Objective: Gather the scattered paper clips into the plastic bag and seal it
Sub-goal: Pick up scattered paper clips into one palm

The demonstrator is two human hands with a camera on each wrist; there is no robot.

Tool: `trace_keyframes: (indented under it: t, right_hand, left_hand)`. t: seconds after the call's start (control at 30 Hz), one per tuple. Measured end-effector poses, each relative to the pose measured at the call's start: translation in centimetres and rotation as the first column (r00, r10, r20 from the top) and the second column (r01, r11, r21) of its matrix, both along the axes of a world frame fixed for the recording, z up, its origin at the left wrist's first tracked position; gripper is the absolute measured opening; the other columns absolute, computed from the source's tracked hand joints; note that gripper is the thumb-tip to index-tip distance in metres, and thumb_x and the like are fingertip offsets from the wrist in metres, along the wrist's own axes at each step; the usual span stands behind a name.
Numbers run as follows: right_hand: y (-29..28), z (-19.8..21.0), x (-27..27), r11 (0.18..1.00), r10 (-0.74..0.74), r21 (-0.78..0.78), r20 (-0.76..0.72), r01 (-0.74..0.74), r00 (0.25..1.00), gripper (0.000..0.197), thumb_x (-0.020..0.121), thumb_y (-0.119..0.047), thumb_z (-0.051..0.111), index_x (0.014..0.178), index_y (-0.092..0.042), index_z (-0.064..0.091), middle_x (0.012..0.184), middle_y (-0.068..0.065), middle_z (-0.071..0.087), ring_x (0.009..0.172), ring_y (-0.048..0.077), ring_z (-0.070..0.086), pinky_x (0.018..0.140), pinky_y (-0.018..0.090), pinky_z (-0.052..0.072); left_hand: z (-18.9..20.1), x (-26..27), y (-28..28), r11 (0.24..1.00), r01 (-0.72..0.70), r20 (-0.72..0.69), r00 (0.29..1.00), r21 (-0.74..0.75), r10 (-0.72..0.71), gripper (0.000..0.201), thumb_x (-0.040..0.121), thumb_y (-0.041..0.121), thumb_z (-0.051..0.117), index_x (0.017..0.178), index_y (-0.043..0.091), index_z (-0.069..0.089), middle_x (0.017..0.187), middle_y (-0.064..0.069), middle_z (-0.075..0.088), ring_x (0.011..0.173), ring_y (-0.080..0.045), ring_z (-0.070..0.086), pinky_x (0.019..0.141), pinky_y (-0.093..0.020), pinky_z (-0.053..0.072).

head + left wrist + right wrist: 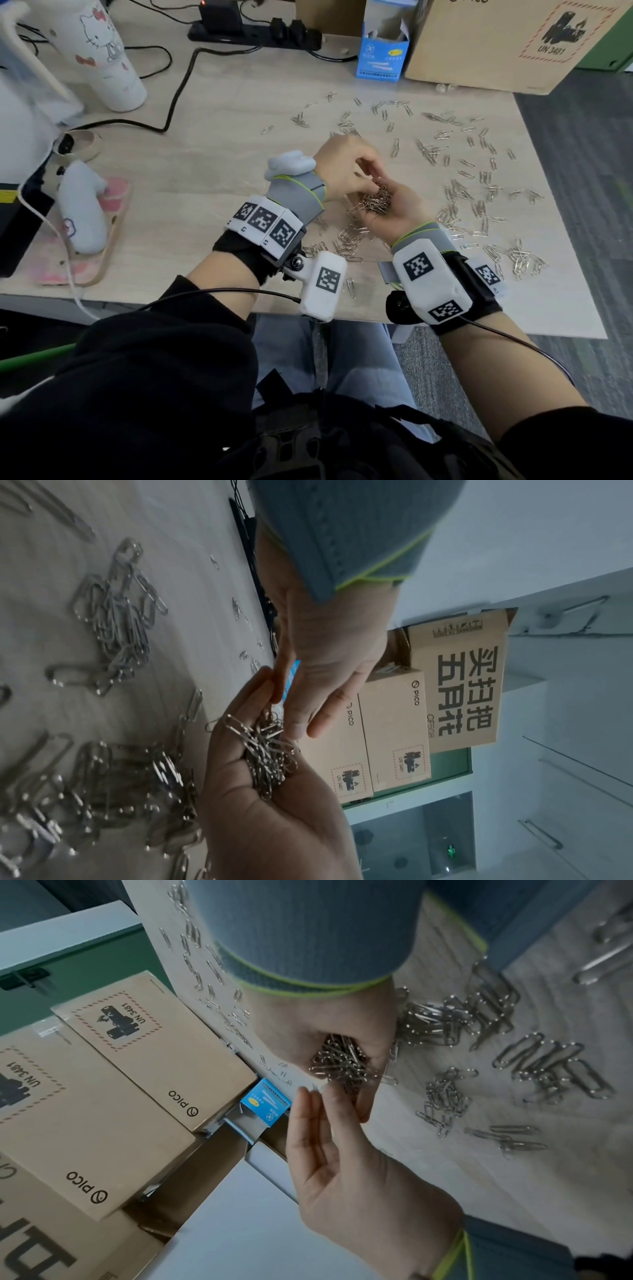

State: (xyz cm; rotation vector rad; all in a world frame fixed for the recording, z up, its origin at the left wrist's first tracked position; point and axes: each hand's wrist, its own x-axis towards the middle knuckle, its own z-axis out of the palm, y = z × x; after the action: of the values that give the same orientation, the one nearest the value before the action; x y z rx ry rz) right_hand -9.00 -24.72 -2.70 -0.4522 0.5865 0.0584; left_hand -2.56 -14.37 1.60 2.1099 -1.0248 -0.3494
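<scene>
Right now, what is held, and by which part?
A heap of paper clips lies in the right hand, on its cupped palm; the left hand unclear.

Black sleeves point(154, 377) at lower left and lower right, grey bands point(298, 192) edged lime green behind left hand point(342, 168) and right hand point(399, 210), black wrist straps point(239, 250), white blocks point(421, 274) with black square codes, thin black cables point(222, 290), pale blue jeans point(359, 359) bottom centre

Two cardboard boxes point(164, 1053) each show "PICO" and a label reading "UN 3481"; a larger carton point(459, 631) carries "买扫把 五月花" and "CF503". The blue box's point(382, 58) print is too small to read.
</scene>
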Motion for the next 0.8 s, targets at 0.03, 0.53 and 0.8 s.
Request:
trace_keyframes:
  t: [0.03, 0.53, 0.8]
  right_hand:
    - [0.1, -0.3, 0.4, 1.000, -0.006, 0.001, -0.028, 0.006, 1.000, 0.035, 0.096, -0.010, 0.036, 0.081, 0.002, 0.065, 0.074, 0.016, 0.066, 0.071, 0.026, 0.064, 0.057, 0.030, 0.056]
    - [3.2, 1.6, 3.0, 0.974, -0.017, 0.226, -0.009, 0.019, 1.000, 0.038, 0.097, -0.009, 0.030, 0.084, 0.012, 0.059, 0.074, 0.029, 0.066, 0.067, 0.040, 0.066, 0.056, 0.038, 0.057]
    - [5.3, 1.9, 3.7, 0.977, 0.015, 0.213, -0.023, -0.010, 1.000, 0.038, 0.098, -0.011, 0.029, 0.082, 0.008, 0.058, 0.070, 0.026, 0.066, 0.058, 0.034, 0.067, 0.054, 0.031, 0.057]
  left_hand:
    - [0.0, 0.3, 0.5, 0.999, -0.024, -0.010, 1.000, -0.027, 0.024, 0.023, 0.070, 0.005, 0.074, 0.093, 0.005, 0.072, 0.089, -0.006, 0.065, 0.072, -0.001, 0.058, 0.064, -0.003, 0.042]
    - [-0.8, 1.9, 6.8, 0.957, -0.228, -0.093, 0.965, 0.177, 0.247, 0.026, 0.059, 0.037, 0.083, 0.067, 0.018, 0.068, 0.056, 0.005, 0.060, 0.037, 0.006, 0.048, 0.055, -0.022, 0.047]
    - [-1.2, 1.4, 7.2, 0.911, -0.370, 0.055, 0.929, 0.182, 0.366, 0.035, 0.065, 0.047, 0.076, 0.065, 0.012, 0.070, 0.064, -0.012, 0.065, 0.060, -0.022, 0.052, 0.058, -0.032, 0.041]
